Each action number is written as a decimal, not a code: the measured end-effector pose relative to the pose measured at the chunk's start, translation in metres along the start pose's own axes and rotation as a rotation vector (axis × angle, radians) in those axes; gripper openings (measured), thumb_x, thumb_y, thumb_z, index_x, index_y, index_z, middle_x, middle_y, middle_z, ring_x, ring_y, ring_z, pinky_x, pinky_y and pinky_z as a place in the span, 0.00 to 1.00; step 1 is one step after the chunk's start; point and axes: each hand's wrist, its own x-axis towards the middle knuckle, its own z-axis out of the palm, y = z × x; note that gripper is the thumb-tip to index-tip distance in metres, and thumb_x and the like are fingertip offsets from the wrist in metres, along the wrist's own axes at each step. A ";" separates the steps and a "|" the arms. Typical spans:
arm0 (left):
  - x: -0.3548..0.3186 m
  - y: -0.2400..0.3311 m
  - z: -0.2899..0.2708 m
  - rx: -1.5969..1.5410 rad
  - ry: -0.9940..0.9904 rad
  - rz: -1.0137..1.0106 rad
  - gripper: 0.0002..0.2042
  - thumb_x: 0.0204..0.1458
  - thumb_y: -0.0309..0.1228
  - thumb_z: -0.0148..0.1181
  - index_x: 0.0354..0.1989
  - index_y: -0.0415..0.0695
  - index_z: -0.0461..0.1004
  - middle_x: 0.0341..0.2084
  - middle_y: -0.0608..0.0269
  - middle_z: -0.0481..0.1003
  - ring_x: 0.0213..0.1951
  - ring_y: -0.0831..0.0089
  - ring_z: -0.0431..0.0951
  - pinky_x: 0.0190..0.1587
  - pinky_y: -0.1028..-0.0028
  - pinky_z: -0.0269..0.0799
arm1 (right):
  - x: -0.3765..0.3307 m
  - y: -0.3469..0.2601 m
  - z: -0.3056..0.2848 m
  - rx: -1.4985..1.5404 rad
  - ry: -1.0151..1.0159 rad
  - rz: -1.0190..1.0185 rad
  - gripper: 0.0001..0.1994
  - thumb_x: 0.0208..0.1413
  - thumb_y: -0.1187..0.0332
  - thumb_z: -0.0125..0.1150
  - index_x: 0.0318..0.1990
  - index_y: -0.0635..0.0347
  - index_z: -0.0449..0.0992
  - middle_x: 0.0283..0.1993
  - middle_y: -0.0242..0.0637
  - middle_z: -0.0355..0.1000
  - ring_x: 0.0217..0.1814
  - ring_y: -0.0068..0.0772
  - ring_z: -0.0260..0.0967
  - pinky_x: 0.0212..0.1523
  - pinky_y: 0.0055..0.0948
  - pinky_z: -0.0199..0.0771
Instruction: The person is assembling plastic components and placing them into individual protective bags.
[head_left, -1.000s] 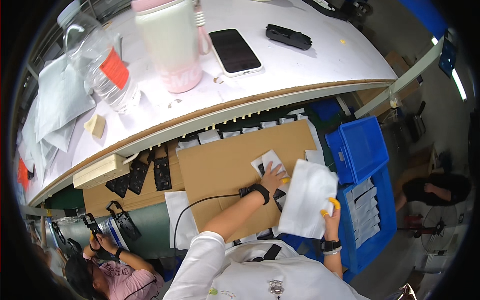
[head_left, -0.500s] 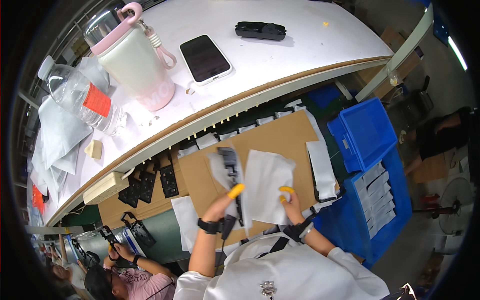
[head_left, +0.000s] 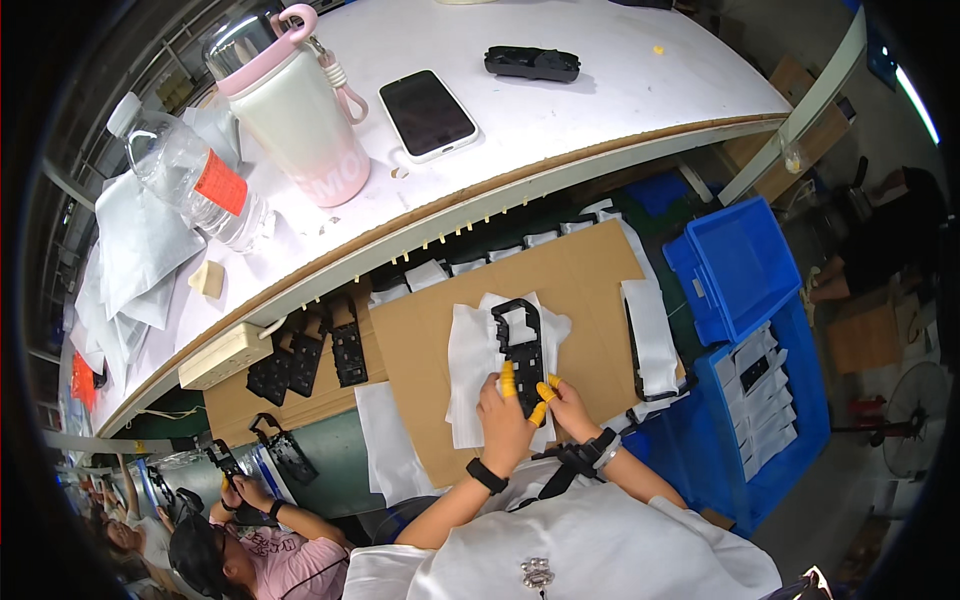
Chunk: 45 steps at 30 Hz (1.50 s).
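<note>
A black plastic frame (head_left: 525,357) with a large opening at its far end lies over white sheet-like wrapping (head_left: 472,372) on a brown cardboard sheet (head_left: 600,285). My left hand (head_left: 505,425) grips the frame's lower left side, yellow finger covers on its fingertips. At the lower right end of the same frame, my right hand (head_left: 572,410) closes its yellow-covered thumb and finger on the edge. The exact contact under the fingertips is partly hidden.
A white-wrapped part (head_left: 652,340) rests at the cardboard's right edge. Blue bins (head_left: 735,265) stand right, the lower holding several wrapped parts. Black frames (head_left: 348,350) lie left. A tumbler (head_left: 300,135), bottle (head_left: 190,180) and phone (head_left: 428,113) stand on the shelf. A co-worker (head_left: 270,540) sits left.
The black frame has moved right, from above the left part of the cardboard onto the white wrapping. My left hand came along, and my right hand has moved in to the frame's lower end.
</note>
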 end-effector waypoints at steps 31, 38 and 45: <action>-0.086 -0.015 -0.167 -2.116 -0.627 -0.443 0.23 0.40 0.32 0.57 0.43 0.29 0.64 0.35 0.48 0.66 0.39 0.56 0.69 0.48 0.57 0.66 | -0.017 -0.002 -0.015 -0.249 0.085 -0.212 0.19 0.43 0.84 0.48 0.46 0.59 0.68 0.32 0.29 0.67 0.32 0.18 0.62 0.33 0.13 0.60; -0.109 -0.033 -0.176 -2.286 -0.406 -0.496 0.26 0.41 0.36 0.59 0.47 0.34 0.61 0.35 0.52 0.66 0.42 0.58 0.68 0.49 0.59 0.64 | -0.018 0.004 0.011 -0.267 0.030 -0.008 0.13 0.46 0.80 0.45 0.40 0.64 0.72 0.34 0.31 0.70 0.36 0.17 0.64 0.38 0.16 0.62; -0.117 -0.054 -0.191 -2.244 -0.001 -0.091 0.34 0.46 0.51 0.50 0.55 0.38 0.53 0.53 0.48 0.55 0.51 0.59 0.61 0.54 0.63 0.58 | -0.020 0.017 0.032 -0.093 0.003 0.043 0.16 0.47 0.78 0.40 0.41 0.66 0.72 0.39 0.36 0.70 0.39 0.22 0.65 0.43 0.18 0.62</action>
